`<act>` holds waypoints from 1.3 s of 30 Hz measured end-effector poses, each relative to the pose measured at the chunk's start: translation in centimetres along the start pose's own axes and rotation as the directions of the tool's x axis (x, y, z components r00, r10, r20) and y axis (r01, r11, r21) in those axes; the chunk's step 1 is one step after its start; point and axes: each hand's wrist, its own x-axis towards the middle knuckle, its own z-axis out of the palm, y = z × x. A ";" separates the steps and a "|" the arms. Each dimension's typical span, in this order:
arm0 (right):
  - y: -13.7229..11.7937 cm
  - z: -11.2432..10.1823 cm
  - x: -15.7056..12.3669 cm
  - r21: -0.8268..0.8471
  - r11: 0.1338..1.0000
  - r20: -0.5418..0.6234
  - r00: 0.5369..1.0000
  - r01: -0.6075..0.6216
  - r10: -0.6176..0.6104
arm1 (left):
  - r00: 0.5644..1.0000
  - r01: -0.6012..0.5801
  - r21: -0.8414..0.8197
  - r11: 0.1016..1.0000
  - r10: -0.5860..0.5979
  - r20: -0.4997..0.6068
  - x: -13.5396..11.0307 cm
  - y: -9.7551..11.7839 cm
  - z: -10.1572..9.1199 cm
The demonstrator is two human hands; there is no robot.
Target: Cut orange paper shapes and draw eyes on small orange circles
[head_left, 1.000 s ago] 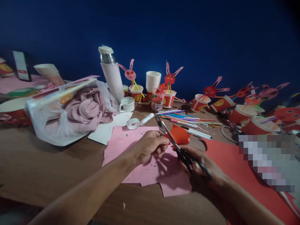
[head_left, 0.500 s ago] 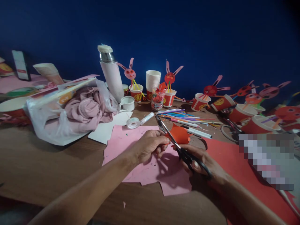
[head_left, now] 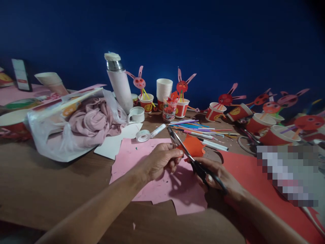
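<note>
My left hand [head_left: 166, 157] is closed in a pinch at the left edge of an orange paper piece [head_left: 194, 145], whose outline is jagged. How much of the paper lies inside the fingers is hidden. My right hand [head_left: 215, 174] grips a pair of scissors [head_left: 196, 164] by the black handles, fingers through the loops. The blades are parted and point up and left, crossing in front of the orange paper close to my left fingertips. Under both hands lies a pink paper sheet [head_left: 142, 169] strewn with tiny scraps.
Behind the hands are a tape roll [head_left: 143, 136], coloured sticks and pens [head_left: 203, 130], and a white mug [head_left: 137, 114]. Paper cups with rabbit-faced figures [head_left: 182, 108] line the wall. A plastic bag with cloth [head_left: 88, 117] sits left, a flask [head_left: 119, 84] behind. Red paper [head_left: 243, 176] lies right.
The view has shifted slightly, so the background sits a little lower and further left. Both hands, the scissors and the orange paper hold nearly the same pose.
</note>
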 end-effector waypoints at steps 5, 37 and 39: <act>-0.2 0.2 -0.1 0.017 1.000 -0.019 1.000 0.008 -0.008 | 0.999 -0.008 -0.023 1.000 0.007 -0.040 0.1 0.0 0.4; -0.6 0.3 0.1 -0.148 0.986 0.019 0.997 0.074 -0.072 | 0.997 0.058 0.035 0.998 -0.056 -0.048 0.0 0.5 0.0; -0.7 0.5 0.0 -0.112 0.992 0.021 0.998 0.060 -0.058 | 0.997 0.061 0.038 0.997 -0.059 -0.052 0.0 0.6 0.1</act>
